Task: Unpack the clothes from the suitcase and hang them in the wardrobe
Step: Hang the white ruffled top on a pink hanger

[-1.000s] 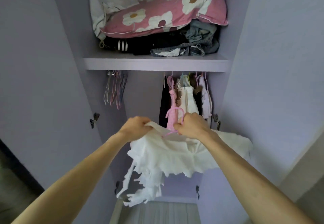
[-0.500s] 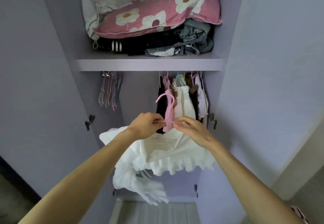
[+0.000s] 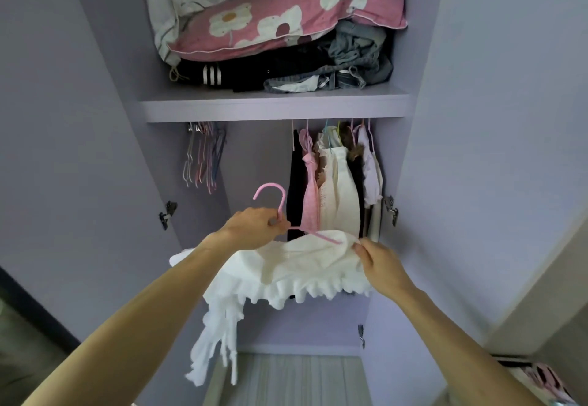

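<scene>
Fingers [image 3: 274,221] of left hand [image 3: 251,229]: curled round hanger [image 3: 269,185] neck. Right hand [image 3: 380,267]: pinches white garment [image 3: 296,262] at hanger's right end. Risk: left of hanger, garment looks unseated and may slide off.

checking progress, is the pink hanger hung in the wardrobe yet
No, the left hand holds the pink hanger, its hook free.

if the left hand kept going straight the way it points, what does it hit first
Probably the black garment hanging leftmost among the hung clothes; the left hand, gripping the pink hanger, points toward it. Depth is unclear.
</scene>
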Available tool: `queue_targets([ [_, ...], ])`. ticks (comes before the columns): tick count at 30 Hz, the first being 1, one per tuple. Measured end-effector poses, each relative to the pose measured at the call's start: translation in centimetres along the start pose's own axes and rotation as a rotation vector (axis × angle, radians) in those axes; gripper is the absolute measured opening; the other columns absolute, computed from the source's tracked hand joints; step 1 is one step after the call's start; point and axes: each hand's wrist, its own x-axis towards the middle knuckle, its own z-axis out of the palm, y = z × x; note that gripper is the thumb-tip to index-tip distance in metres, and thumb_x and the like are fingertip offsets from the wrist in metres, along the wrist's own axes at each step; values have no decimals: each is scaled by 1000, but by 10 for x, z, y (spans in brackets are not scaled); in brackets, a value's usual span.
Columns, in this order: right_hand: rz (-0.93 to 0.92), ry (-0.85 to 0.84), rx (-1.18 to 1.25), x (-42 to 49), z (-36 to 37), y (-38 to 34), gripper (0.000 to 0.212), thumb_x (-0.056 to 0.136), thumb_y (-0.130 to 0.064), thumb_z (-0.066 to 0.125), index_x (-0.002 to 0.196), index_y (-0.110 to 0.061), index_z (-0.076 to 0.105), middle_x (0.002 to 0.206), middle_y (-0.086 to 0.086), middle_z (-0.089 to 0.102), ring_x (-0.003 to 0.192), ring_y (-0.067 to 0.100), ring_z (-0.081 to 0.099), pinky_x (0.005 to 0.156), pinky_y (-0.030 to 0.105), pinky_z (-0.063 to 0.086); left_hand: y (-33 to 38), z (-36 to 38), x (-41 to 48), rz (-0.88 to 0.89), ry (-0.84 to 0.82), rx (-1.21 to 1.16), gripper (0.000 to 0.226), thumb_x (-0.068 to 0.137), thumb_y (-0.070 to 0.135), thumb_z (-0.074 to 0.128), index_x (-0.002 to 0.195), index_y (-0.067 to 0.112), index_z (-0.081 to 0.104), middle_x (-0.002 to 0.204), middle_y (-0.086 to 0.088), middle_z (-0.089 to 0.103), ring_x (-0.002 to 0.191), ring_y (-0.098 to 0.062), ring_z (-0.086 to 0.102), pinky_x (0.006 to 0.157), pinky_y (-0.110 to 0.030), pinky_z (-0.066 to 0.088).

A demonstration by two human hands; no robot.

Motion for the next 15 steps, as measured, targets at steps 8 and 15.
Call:
queue_targets([
  [8, 194, -257, 173, -5, -6, 9, 10, 93, -34, 62, 103, -34, 63, 96, -11, 68, 86, 5, 64, 67, 15, 47, -27, -6, 4, -60, 1, -51, 25, 96, 54, 47, 84, 43, 66, 90, 17, 63, 96, -18, 61, 93, -37, 48],
  [15, 216, -275, 88, -2, 7, 18, 16, 91, -25, 64, 77, -18, 60, 74, -3, 61, 62, 9, 56, 50, 13, 38, -41, -11, 2, -104, -11, 70, 26, 100, 53, 40, 86, 45, 61, 91, 22, 60, 98, -16, 59, 96, -38, 42],
])
